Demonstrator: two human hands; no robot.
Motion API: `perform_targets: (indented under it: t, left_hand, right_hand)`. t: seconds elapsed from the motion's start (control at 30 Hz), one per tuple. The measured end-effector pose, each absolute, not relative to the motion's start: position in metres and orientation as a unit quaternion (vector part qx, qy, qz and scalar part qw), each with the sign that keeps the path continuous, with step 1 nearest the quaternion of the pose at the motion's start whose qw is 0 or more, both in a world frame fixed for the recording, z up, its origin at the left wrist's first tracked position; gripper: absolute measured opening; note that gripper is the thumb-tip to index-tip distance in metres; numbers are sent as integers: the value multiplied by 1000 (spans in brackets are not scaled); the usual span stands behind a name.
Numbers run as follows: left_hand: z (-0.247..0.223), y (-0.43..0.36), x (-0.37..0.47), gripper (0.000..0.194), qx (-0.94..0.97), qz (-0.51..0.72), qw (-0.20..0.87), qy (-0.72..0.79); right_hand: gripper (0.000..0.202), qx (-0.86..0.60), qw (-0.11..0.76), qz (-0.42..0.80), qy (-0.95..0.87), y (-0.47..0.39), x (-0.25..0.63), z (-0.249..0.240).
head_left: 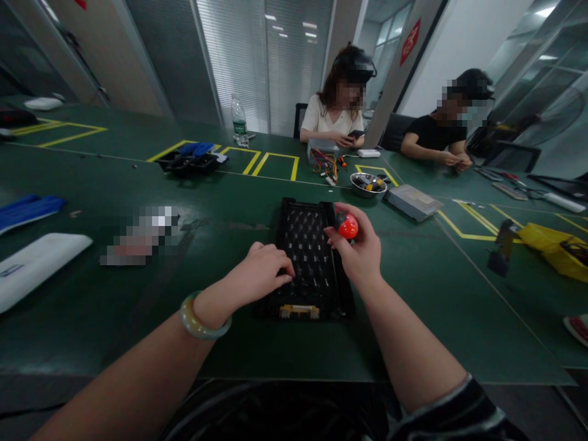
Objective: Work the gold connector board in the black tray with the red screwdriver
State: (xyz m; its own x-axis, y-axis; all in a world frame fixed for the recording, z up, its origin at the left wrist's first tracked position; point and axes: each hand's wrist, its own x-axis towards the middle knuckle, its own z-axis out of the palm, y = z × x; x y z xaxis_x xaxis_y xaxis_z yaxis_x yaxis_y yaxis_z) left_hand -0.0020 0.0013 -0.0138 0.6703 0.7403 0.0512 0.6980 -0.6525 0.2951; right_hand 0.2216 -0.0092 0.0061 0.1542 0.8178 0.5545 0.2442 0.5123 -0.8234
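Observation:
A black rectangular plastic frame [307, 245] lies on the green table in front of me, rows of small light marks across its inside. At its near end sits a tan circuit board strip [299, 311]. My left hand [264, 272] reaches over the frame's left side, fingers curled and closed, fingertips down at its inner surface; anything between them is hidden. Above the frame's right edge, my right hand [361, 251] is closed around a red, glossy, round-ended object [348, 226] with a dark part. The rest of that object is covered by my fingers.
Beyond the frame stand a metal bowl [369, 193] of small parts, a flat grey case [413, 202] and a grey box with coloured wires [325, 160]. A black tray with blue gloves [195, 156] is farther left. Two people [337, 110] sit across the table.

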Motion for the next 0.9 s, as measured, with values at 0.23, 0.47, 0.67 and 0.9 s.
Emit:
perform_targets:
  t: [0.23,0.47,0.67,0.9]
  left_hand:
    - [-9,1,-1,15,891,92,196,400]
    - [15,-1,-15,19,852,68,298,425]
    - [26,-11,-20,17,858,-4,352,373]
    - [31,-19,-10,18,852,-31,338,399]
  right_hand:
    - [30,-432,669,123,-592,-19,223,11]
    - [34,-445,678,176,-558,-18,225,11]
    - [37,-459,671,195,-548,-12,226,5]
    - [36,-464,657,222,-551,-14,224,4]
